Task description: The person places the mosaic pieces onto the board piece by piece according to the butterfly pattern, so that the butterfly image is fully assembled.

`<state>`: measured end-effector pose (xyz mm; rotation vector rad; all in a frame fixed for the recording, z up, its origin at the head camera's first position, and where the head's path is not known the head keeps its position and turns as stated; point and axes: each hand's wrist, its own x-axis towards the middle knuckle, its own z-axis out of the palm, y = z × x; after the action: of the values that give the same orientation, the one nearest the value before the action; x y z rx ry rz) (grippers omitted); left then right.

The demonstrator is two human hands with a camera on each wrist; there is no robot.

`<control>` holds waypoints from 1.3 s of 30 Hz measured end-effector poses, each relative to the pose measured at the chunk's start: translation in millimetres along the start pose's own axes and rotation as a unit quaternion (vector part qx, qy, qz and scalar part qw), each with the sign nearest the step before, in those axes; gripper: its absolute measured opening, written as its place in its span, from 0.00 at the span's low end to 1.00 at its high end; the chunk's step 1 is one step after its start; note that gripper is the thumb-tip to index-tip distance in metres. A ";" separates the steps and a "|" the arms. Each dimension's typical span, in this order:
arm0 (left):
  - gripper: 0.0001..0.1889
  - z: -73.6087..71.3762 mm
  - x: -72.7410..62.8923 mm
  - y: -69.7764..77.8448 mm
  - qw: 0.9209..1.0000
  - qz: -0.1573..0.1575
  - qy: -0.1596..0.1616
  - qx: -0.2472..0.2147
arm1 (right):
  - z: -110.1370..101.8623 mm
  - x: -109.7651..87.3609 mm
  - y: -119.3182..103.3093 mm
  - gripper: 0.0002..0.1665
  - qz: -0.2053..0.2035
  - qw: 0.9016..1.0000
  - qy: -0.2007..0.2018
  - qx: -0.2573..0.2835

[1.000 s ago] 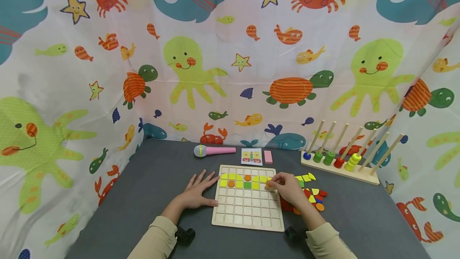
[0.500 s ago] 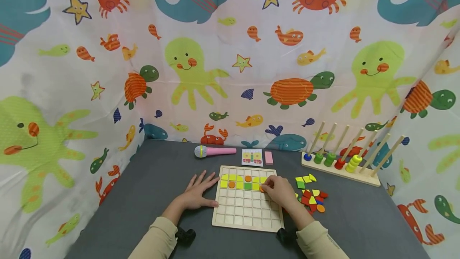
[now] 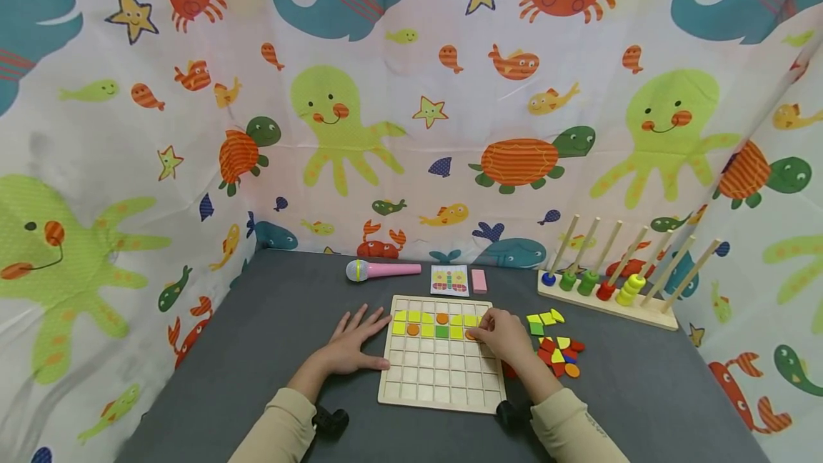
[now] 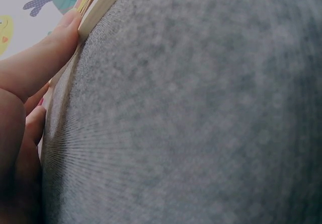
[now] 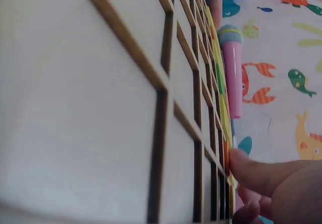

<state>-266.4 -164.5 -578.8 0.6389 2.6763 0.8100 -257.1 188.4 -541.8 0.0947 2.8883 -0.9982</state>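
Fingers of the right hand (image 3: 506, 338) are bent over an orange disc (image 3: 471, 334) and appear to pinch it, the thumb's tip touching it in the right wrist view. The disc is at a square of the wooden grid board (image 3: 442, 379), just right of a yellow square tile (image 3: 456, 332); whether it lies flat is hidden. The left hand (image 3: 353, 344) grasps nothing: its fingers are spread, the thumb touching the board's left edge.

The step in hand looks like seating this disc. The next move probably calls for pressing it level, letting go, and fetching another piece while the left hand steadies the board.

Around the disc, two rows carry yellow tiles, two more orange discs and a green square tile (image 3: 442, 332). Loose colored pieces (image 3: 558, 356) lie right of the board. Beyond it are a butterfly pattern card (image 3: 449, 281), a pink block (image 3: 479, 281) and a toy microphone (image 3: 386, 271); farther right stands a peg stacker (image 3: 643, 309).
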 end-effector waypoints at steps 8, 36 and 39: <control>0.54 -3.2 -2.7 4.4 1.000 -0.003 -0.007 0.009 | -12.8 5.4 7.2 0.18 0.007 1.000 0.009 0.009; 0.52 -7.4 -3.1 7.5 1.000 0.001 -0.006 0.011 | -87.9 20.3 91.5 0.24 0.012 0.999 -0.030 -0.042; 0.53 -6.9 -2.7 7.7 1.000 0.002 -0.006 0.013 | -88.1 22.7 91.6 0.22 0.011 0.998 -0.040 -0.049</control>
<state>-264.1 -163.2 -568.4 0.6547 2.6802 0.7712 -277.0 315.5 -531.2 0.0769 2.8509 -0.8351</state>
